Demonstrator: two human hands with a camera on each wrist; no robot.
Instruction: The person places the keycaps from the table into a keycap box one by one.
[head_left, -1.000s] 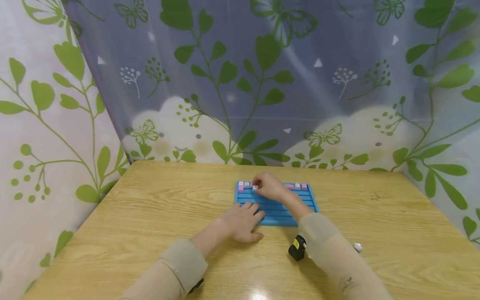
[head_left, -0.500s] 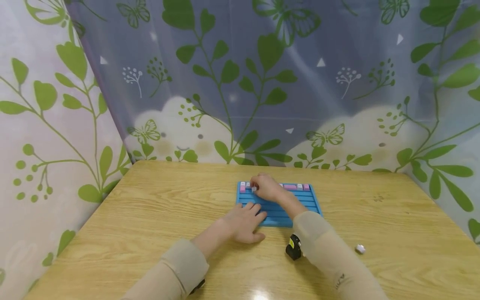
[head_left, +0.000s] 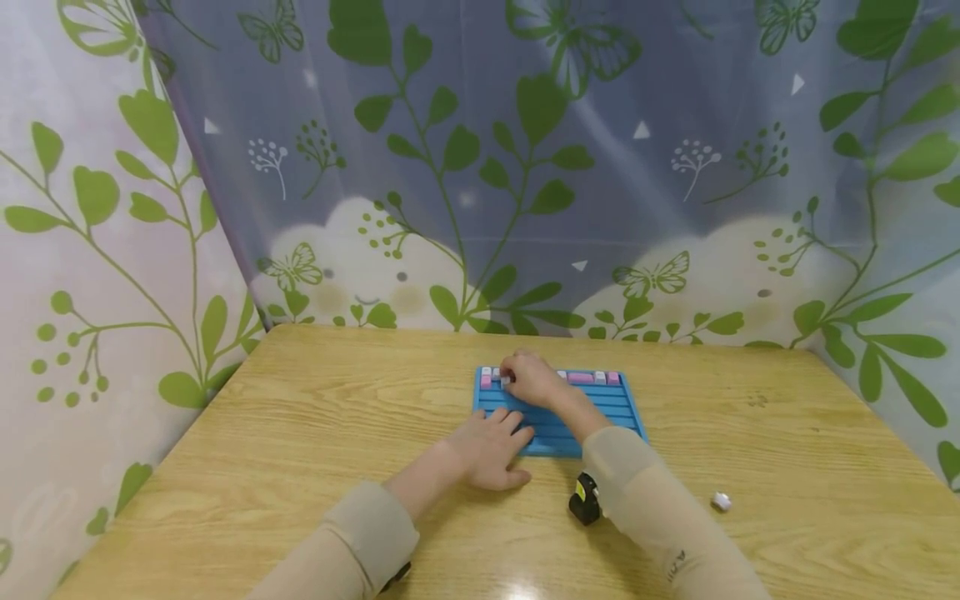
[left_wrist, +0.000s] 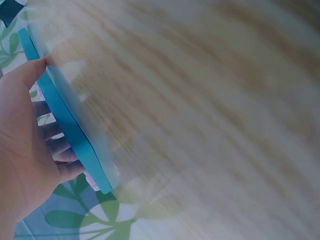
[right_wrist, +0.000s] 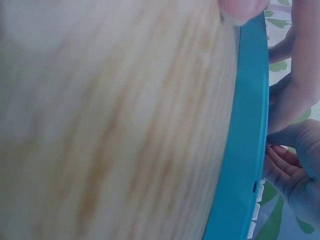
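Observation:
A blue keyboard base (head_left: 558, 442) with ridged rows lies on the table, with white and pink keycaps along its far edge. My left hand (head_left: 491, 450) rests on its near left corner, fingers spread over the rows. The left wrist view shows that palm (left_wrist: 20, 140) beside the base's blue side. Over the far left part, my right hand (head_left: 536, 379) pinches a pale keycap (head_left: 506, 381) between thumb and fingers. The right hand covers some of the far row. In the right wrist view the base's side wall (right_wrist: 245, 125) stands before the right hand's fingers, so the keycap is hidden.
A small whitish piece (head_left: 721, 501) lies on the wooden table (head_left: 300, 417), right of my right sleeve. Black wrist camera (head_left: 585, 500) hangs under the right cuff. A patterned cloth backdrop (head_left: 480, 167) stands behind the table's far edge.
My right hand has shifted slightly left along the far rows, still pinching the keycap. The left hand stays on the base. The head view has shifted a little.

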